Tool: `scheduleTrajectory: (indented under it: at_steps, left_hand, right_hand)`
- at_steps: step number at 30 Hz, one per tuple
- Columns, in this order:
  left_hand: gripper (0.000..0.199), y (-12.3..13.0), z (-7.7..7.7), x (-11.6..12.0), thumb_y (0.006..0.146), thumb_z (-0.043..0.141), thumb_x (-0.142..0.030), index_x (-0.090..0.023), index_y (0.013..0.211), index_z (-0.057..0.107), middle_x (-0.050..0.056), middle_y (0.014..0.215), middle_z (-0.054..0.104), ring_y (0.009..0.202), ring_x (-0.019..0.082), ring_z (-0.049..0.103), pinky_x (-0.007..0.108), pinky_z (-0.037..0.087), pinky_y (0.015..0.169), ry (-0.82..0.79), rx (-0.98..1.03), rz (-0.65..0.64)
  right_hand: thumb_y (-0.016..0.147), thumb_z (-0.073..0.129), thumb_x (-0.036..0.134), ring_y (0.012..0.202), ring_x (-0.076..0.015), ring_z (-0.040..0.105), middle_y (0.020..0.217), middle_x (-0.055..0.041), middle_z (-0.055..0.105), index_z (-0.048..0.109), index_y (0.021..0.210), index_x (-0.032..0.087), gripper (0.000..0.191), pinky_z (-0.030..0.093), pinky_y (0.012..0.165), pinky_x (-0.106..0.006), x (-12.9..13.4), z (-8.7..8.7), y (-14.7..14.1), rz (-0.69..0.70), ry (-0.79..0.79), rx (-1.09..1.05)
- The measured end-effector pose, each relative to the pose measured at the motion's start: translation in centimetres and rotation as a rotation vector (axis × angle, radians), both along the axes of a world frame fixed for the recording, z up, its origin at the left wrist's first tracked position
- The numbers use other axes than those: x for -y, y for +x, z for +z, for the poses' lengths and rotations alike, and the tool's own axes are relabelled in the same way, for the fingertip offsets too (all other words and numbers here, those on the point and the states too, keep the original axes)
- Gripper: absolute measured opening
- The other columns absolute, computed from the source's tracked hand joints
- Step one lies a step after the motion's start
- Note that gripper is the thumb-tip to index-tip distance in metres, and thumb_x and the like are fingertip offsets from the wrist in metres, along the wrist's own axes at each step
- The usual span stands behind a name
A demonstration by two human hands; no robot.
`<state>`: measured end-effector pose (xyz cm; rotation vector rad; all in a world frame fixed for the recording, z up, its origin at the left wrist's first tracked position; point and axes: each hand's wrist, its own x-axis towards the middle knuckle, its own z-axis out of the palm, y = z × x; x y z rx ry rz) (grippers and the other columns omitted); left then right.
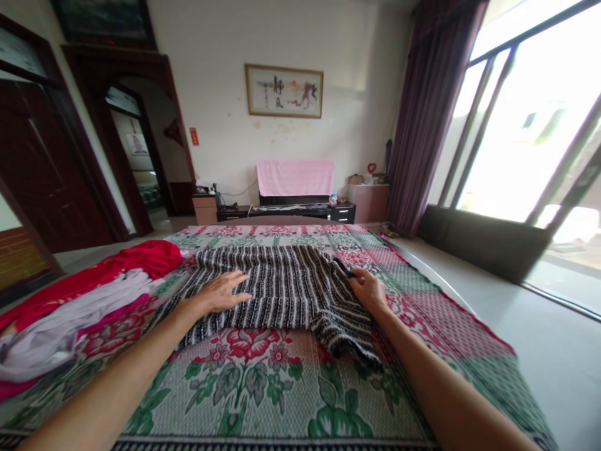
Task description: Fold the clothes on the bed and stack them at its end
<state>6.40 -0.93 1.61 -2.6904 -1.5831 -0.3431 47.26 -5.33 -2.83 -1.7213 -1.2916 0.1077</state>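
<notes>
A black-and-white striped knit sweater [277,282] lies spread sideways over a flowered cloth [248,382]. One sleeve, at the right, points toward me and ends in a dark cuff. My left hand [223,293] rests flat on the left part of the sweater, fingers stretched out and apart. At the sweater's right end, my right hand [369,288] is closed, with a dark edge of the knit pinched between thumb and fingers.
To the left lies a pile of red [150,258], pale grey [94,307] and magenta clothes. Beyond the cloth's far edge stands a low black cabinet [345,214] with a pink towel [295,178] above it. A purple curtain [422,125] hangs by the bright glass door at the right.
</notes>
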Motion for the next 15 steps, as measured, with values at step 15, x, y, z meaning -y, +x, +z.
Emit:
scheduleTrajectory:
  at_steps: [15]
  left_hand:
    - [0.062,0.3,-4.6,0.4,0.092,0.028,-0.059,-0.032,0.148,0.033,0.005,0.159,0.023,0.145,0.031,0.019,0.056,0.019,0.113,-0.096,-0.117,0.060]
  right_hand:
    - [0.077,0.052,0.027,0.061,-0.0127,0.063,0.065,-0.0001,0.070,0.076,0.088,0.018,0.027,0.042,0.057,-0.018,-4.0,3.6,1.3,-0.047,-0.319,0.056]
